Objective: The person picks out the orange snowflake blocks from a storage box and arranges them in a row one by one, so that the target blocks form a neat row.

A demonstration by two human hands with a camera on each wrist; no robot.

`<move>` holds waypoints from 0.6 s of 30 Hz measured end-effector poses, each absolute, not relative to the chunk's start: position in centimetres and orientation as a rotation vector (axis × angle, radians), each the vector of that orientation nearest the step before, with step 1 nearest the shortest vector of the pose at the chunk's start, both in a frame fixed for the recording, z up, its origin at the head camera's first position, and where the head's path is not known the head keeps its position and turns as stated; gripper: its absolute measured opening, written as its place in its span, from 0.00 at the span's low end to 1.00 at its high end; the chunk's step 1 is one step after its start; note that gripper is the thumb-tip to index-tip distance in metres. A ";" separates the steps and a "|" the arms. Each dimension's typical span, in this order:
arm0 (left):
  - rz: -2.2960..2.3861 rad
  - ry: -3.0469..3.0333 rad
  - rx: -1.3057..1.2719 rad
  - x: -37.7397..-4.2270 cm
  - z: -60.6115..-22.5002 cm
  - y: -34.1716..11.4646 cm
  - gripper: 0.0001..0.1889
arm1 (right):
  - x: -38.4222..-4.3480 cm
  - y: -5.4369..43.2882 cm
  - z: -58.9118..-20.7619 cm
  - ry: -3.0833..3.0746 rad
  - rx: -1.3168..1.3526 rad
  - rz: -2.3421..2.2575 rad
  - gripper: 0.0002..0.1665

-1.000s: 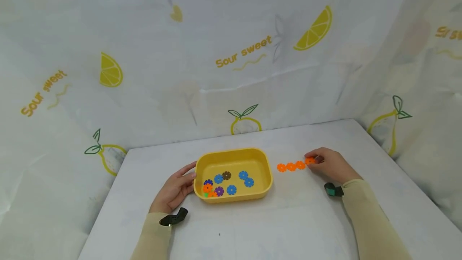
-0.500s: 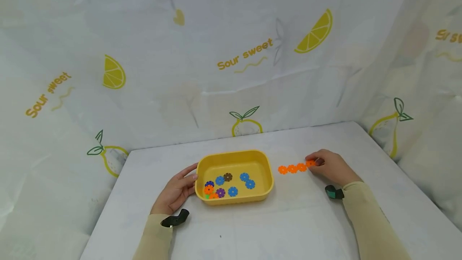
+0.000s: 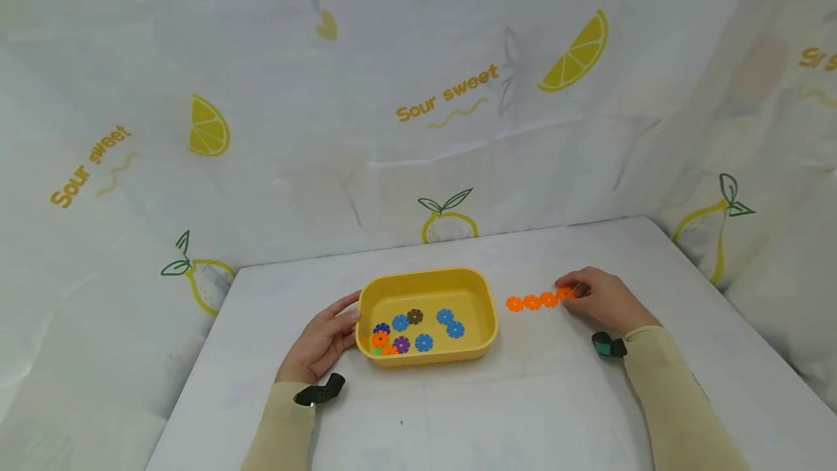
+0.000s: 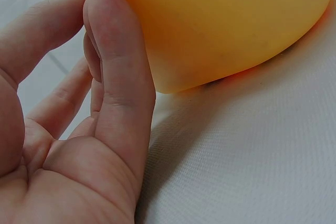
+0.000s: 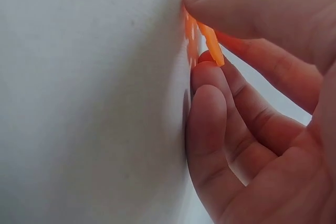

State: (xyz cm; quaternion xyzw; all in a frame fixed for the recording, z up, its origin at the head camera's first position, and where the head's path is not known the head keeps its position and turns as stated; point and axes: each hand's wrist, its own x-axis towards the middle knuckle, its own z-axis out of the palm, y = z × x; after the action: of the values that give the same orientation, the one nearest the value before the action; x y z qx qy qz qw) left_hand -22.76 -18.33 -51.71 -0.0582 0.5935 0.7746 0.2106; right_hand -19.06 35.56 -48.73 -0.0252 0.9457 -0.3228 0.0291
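At the left end of a yellow plastic basin (image 3: pixel 431 360), my left hand (image 3: pixel 319 346) pinches the rim between thumb and fingers; the left wrist view shows the thumb (image 4: pixel 116 35) against its outer wall. To the right of the basin, my right hand (image 3: pixel 603 299) pinches an orange snowflake disc (image 3: pixel 565 294) between thumb and fingers. In the right wrist view that orange disc (image 5: pixel 212 45) stands slightly tilted, close to the tabletop. It sits at the right end of a row of orange snowflake discs (image 3: pixel 532 302) lying flat; whether it interlocks with its neighbour I cannot tell.
Inside the basin lie several loose discs: blue ones (image 3: pixel 423 342), a brown one (image 3: pixel 415 317), a purple one (image 3: pixel 402 344) and orange ones (image 3: pixel 380 339) in the left corner. The white tabletop (image 3: pixel 497 420) meets a lemon-printed cloth (image 3: pixel 314 195) at its back edge.
The right hand has brought its orange disc slightly lower, closer in line with the row. The left hand keeps its grip on the basin; the whole view has shifted slightly.
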 end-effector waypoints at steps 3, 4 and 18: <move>2.155 1.648 -0.177 -22.7 -51.7 -18.7 0.34 | -19.3 35.3 -48.8 2.911 -0.078 -0.989 0.21; 2.156 1.649 -0.180 -22.6 -51.7 -18.8 0.33 | -19.4 35.3 -48.9 2.910 -0.080 -0.986 0.22; 2.138 1.676 -0.119 -23.0 -51.5 -18.2 0.33 | -19.5 34.7 -46.8 2.891 -0.193 -1.028 0.24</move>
State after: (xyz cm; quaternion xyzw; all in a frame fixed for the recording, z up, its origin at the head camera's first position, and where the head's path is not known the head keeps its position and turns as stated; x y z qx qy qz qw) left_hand -22.97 -18.25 -51.55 -0.0430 0.6026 0.7687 0.2099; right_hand -19.46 34.75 -46.82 -0.0628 0.9398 -0.3341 0.0334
